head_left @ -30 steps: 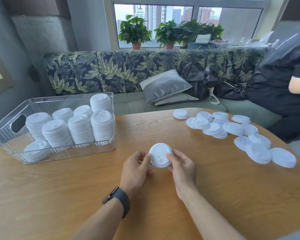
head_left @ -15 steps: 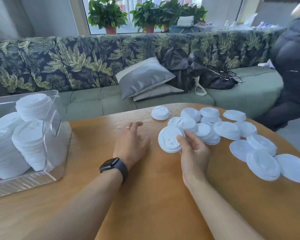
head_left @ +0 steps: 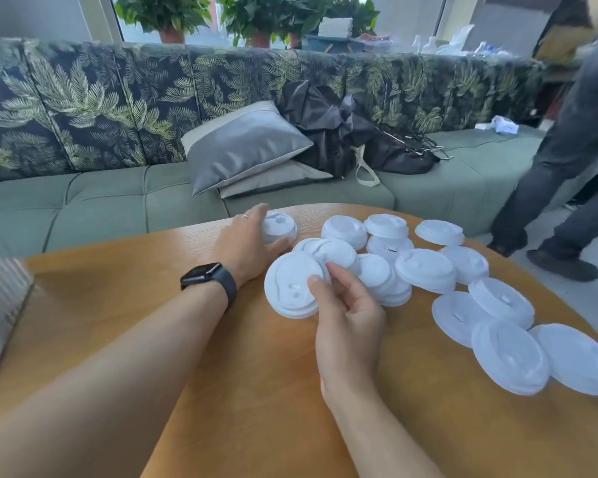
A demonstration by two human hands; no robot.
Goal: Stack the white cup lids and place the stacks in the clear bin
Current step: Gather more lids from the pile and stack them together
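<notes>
A small stack of lids (head_left: 292, 288) is pinched by the right hand (head_left: 347, 317) at centre frame, thumb on top, fingers curled under the rim, so that grip is clamped on it. The left hand (head_left: 247, 241) is reached up toward the single lid (head_left: 279, 226) at upper centre; fingers are curled round its near edge, but whether it's properly gripped or just touched can't quite be told from here.

The loose lids (head_left: 425, 270) are spread over the right half of the counter (head_left: 125, 326), several overlapping. The clear bin (head_left: 0, 298) is barely in frame, just a ribbed corner at the far left edge.

What could go wrong, probably:

- The held stack is pinched at one edge only and tilted, so the bottom lids could be shed if they aren't snapped together fully.
- The single lid sits near the far edge of the counter by the sofa (head_left: 101, 201). If it's nudged instead of lifted, it could be pushed off.
- The lids at lower right are right at the counter's rim too, easily knocked by a sleeve or forearm.
- Lids lying flipped could get nested wrong way and jam the stack.
</notes>
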